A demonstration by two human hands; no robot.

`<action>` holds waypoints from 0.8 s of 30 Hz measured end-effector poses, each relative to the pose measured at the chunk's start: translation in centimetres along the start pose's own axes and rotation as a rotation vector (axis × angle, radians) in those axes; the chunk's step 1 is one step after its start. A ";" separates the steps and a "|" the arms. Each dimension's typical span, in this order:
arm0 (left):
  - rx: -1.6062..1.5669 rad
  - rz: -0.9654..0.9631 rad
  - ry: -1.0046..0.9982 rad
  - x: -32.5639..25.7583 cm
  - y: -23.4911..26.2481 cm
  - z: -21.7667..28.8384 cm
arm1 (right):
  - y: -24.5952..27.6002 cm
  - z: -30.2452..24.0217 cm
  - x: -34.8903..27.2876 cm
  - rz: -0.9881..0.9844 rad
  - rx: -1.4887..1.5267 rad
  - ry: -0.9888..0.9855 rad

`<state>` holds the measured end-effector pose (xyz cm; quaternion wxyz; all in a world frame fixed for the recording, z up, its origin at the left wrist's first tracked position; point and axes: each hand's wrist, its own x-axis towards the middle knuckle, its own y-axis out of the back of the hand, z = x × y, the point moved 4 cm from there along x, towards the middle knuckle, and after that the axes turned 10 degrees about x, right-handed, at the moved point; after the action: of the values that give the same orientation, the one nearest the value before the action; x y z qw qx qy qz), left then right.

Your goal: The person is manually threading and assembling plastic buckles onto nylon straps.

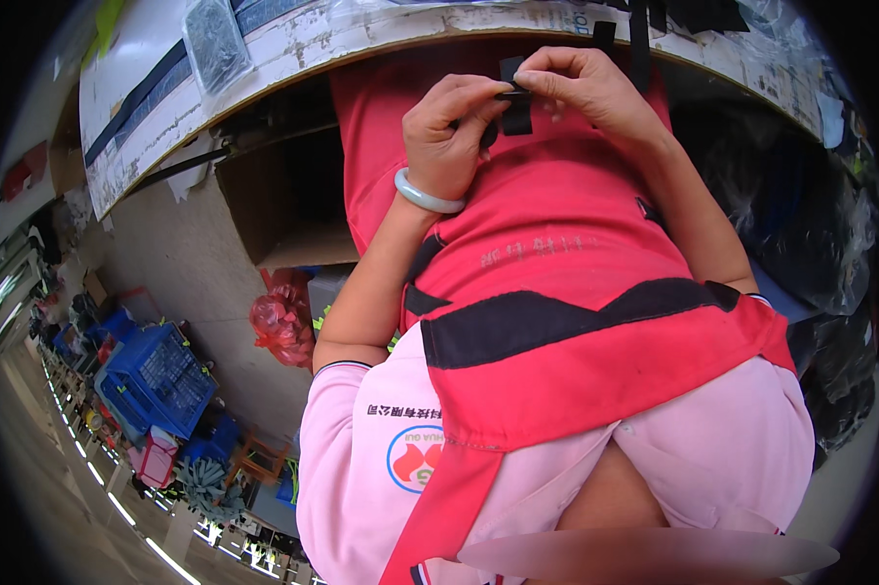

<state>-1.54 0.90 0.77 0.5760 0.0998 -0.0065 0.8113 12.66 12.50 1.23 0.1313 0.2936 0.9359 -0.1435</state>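
Note:
In front of the red apron [576,224], close to the table's edge, my two hands meet over a short black fabric strip [517,120]. My left hand [449,132], with a pale bangle at the wrist, pinches the strip between thumb and forefinger. From the other side, my right hand [590,93] closes thumb and fingertips on it near its upper part. A small dark piece lies between the fingertips; its kind is too small to make out. Part of the strip is hidden behind the fingers.
A worn white table [293,73] curves across the top, bearing a plastic-wrapped packet [215,44] and dark straps. Below it stands an open cardboard box [308,249]. A red plastic bag [281,317] and blue crates [161,380] are at left; black plastic bags [781,214] at right.

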 end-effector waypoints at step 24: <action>0.082 -0.084 0.023 -1.2 2.6 3.7 | -0.6 0.8 0.4 0.113 -0.060 0.204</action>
<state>-2.98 -1.53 4.46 0.6052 0.1142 0.0374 0.7869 12.17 11.97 0.45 0.0522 0.3549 0.9302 -0.0772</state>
